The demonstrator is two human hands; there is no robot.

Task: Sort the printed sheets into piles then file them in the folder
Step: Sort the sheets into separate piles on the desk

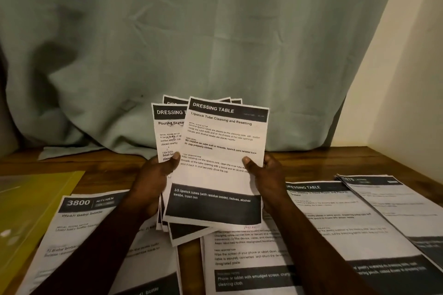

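Wood desk [335, 158], green curtain [191, 31] behind. Fan of sheets [223, 141] above desk middle — left hand [155, 182] and right hand [266, 175] both grip it, thumbs on top page. Best: read heading, slide top page off slowly, drop on matching pile [335, 218] toward right edge. Paper thin, flat, bendy. Yellow folder [28, 199] at left edge — shiny.

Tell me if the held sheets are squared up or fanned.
Fanned. The sheets gripped by the left hand and right hand sit askew; other headers peek out behind the front one.
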